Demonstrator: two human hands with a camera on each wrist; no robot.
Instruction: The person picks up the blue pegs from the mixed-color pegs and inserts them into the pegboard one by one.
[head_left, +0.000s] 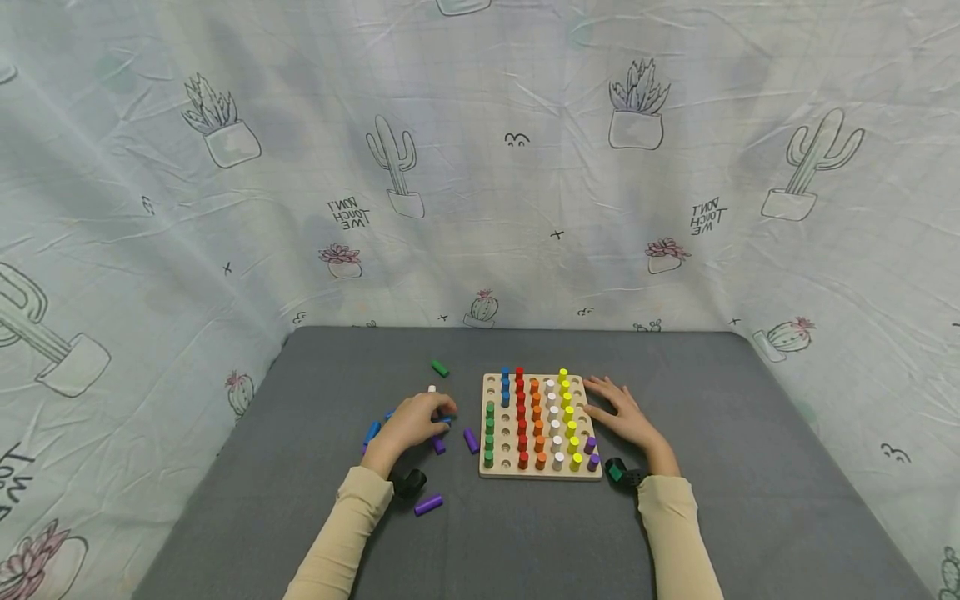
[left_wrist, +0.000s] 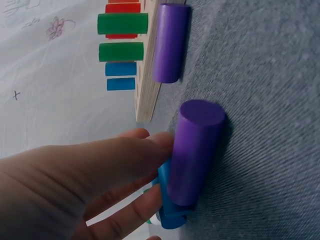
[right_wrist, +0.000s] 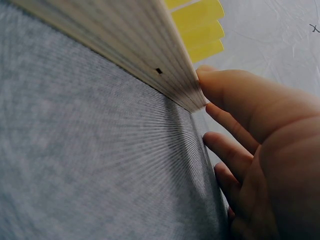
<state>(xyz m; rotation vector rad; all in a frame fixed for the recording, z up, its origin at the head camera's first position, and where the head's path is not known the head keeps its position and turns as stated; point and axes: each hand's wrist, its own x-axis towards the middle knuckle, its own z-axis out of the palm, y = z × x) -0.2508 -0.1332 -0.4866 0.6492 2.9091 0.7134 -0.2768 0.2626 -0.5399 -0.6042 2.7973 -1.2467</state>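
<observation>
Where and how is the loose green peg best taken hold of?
Probably pinch the green peg at its middle, coming from above, across its long sides: it is a slim cylinder lying flat, with bare table along both.

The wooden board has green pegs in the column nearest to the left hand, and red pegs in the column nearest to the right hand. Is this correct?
Not quite: the head view shows purple pegs, not red, in the column nearest to the right hand. The wooden board does have green pegs nearest to the left hand.
</observation>
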